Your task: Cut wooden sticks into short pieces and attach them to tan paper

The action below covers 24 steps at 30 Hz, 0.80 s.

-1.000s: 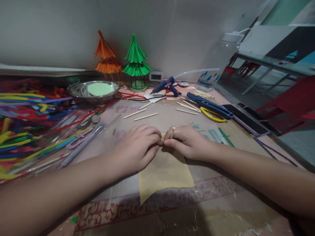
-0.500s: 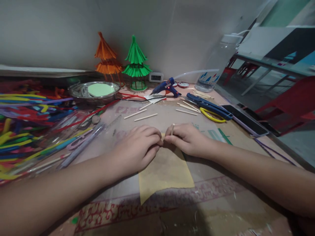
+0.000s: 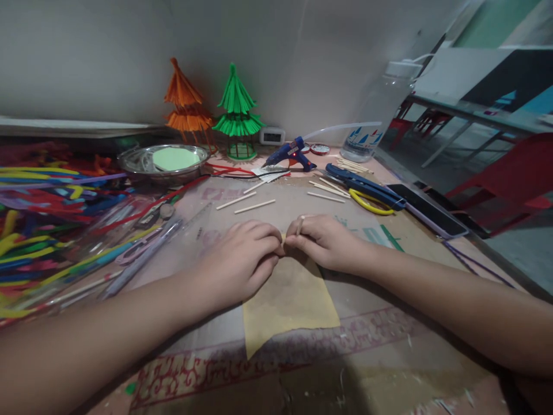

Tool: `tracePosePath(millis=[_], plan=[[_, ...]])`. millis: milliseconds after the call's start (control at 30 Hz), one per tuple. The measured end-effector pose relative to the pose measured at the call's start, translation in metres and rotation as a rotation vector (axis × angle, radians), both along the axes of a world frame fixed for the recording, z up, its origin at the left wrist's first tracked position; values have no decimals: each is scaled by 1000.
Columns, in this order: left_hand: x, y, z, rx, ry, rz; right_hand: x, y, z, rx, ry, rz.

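Over the upper edge of a yellow sheet (image 3: 290, 300), my two hands meet with their fingertips close together. My left hand (image 3: 248, 256) is closed, its thumb and fingers pinched on something too small to make out. My right hand (image 3: 317, 242) is also closed, with a short wooden stick (image 3: 301, 223) between its thumb and fingers, mostly covered by them. Beyond the hands lie loose wooden sticks (image 3: 254, 206), and more sticks (image 3: 326, 196) are to the right of them.
A blue glue gun (image 3: 285, 153), blue cutter (image 3: 363, 183), yellow-handled tool (image 3: 371, 203) and phone (image 3: 427, 210) lie beyond. Orange (image 3: 185, 104) and green (image 3: 237, 112) tiered models stand behind a metal bowl (image 3: 129, 161). Colourful pipe cleaners (image 3: 43, 230) fill the left; a bottle (image 3: 367, 121) stands right.
The stick in my right hand has tilted and dropped lower between the fingers. My right hand has shifted very slightly left and up, while my left hand is nearly unchanged.
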<state>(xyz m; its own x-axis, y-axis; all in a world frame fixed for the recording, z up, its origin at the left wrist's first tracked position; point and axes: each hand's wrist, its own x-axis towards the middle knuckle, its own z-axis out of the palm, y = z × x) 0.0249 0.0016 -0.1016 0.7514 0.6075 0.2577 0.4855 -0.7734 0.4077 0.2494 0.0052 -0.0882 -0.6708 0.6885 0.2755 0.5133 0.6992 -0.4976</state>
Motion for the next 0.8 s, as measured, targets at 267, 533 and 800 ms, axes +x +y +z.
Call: tracePosePath(millis=[267, 533, 800], plan=[[0, 1, 0, 14, 5, -8, 0, -2, 0, 13, -7, 17], [-1, 2, 1, 12, -43, 1, 0, -1, -1, -308, 307, -118], [-4, 7, -3, -32, -155, 51, 4, -1, 0, -405, 468, -169]])
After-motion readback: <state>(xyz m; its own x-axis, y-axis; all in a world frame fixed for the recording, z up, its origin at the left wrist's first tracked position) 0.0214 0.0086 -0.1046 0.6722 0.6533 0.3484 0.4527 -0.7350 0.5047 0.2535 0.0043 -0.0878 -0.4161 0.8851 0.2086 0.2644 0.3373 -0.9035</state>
